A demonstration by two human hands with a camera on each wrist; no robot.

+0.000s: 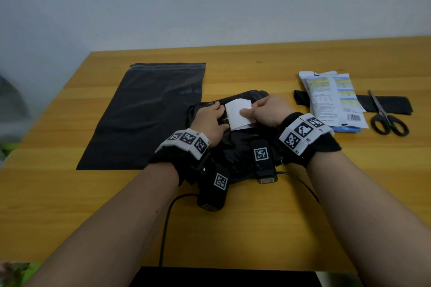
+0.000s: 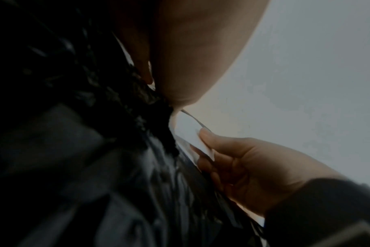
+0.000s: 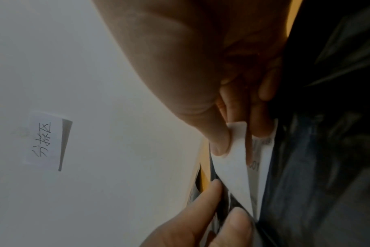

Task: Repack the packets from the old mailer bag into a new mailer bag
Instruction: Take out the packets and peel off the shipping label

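The old mailer bag, black and crumpled, lies at the table's middle under both hands. A white label is on its top. My right hand pinches the label's right edge between thumb and fingers, and that edge curls up off the bag. My left hand lies flat on the bag just left of the label and presses it down. The new mailer bag lies flat and smooth to the left. A stack of white and blue packets lies at the right.
Black-handled scissors lie at the far right on a cut black strip. A cable runs from my wrists to the table's front edge. A handwritten paper note hangs on the wall.
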